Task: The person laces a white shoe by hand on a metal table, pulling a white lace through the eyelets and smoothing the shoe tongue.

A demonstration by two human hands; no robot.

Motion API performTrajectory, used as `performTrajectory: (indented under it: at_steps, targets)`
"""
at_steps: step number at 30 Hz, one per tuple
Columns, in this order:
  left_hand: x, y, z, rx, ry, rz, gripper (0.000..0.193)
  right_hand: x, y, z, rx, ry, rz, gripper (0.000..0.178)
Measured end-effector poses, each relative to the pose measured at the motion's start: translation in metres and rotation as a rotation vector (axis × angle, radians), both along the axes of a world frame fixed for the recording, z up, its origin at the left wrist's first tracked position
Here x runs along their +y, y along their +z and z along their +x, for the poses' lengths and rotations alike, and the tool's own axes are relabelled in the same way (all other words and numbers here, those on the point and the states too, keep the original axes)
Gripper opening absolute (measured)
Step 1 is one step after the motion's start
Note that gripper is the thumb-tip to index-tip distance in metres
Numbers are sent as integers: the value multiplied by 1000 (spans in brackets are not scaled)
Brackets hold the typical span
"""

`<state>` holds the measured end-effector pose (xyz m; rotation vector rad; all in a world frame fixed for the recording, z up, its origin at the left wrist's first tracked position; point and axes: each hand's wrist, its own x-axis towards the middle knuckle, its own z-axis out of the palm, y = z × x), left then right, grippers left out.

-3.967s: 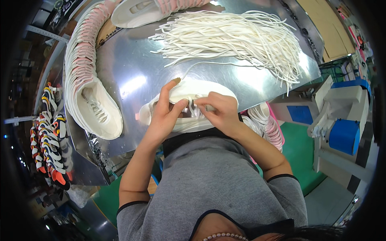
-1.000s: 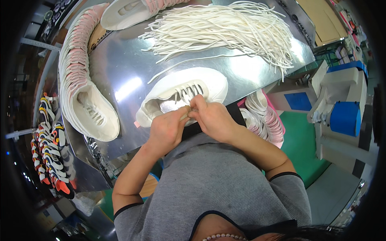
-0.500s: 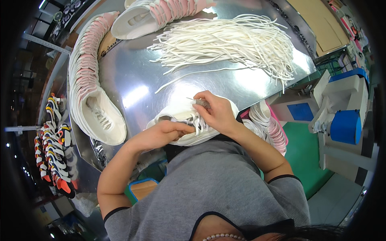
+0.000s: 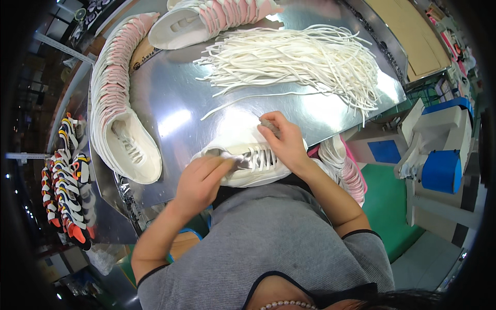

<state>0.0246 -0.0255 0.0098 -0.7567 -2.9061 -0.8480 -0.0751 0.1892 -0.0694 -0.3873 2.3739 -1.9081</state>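
Observation:
A white shoe upper (image 4: 240, 180) lies sideways at the table's near edge, against my body, with white lace rows (image 4: 263, 159) across its opening. My left hand (image 4: 202, 181) is over the upper's opening at the left end; its fingertips are smeared by motion, so any grip is unclear. Above the lace rows, my right hand (image 4: 288, 144) is closed around a small grey tool (image 4: 270, 127) with a thin tip. Much of that tool is hidden by the fingers.
A pile of loose white laces (image 4: 294, 64) lies on the metal table (image 4: 170, 98). Nested white-and-pink uppers (image 4: 110, 88) curve along the left, and another row (image 4: 178, 28) is at the back. More uppers (image 4: 343, 165) and a blue-and-white machine (image 4: 440, 170) stand right.
My left hand has drawn back left from the lace rows toward the upper's opening. My right hand has shifted slightly right, still gripping the small grey tool.

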Motion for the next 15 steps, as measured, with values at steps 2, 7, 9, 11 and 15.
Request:
performTrajectory:
  at_steps: [2,7,9,11,15]
  targets:
    - [-20,-21,41,372,272,-51,38,5,-5,-4,37,-28,-55,24]
    - [10,-67,90,-341,845,1198,54,-3,7,-10,-245,96,-205,19]
    - [15,-48,76,-593,855,1458,47,-10,12,-15,-246,170,-170,19]
    - [-1,-60,71,-896,710,1658,37,-21,21,-21,-271,267,-77,17]
    - [1,-49,51,-829,374,2092,46,-45,34,-32,-517,489,-310,16]
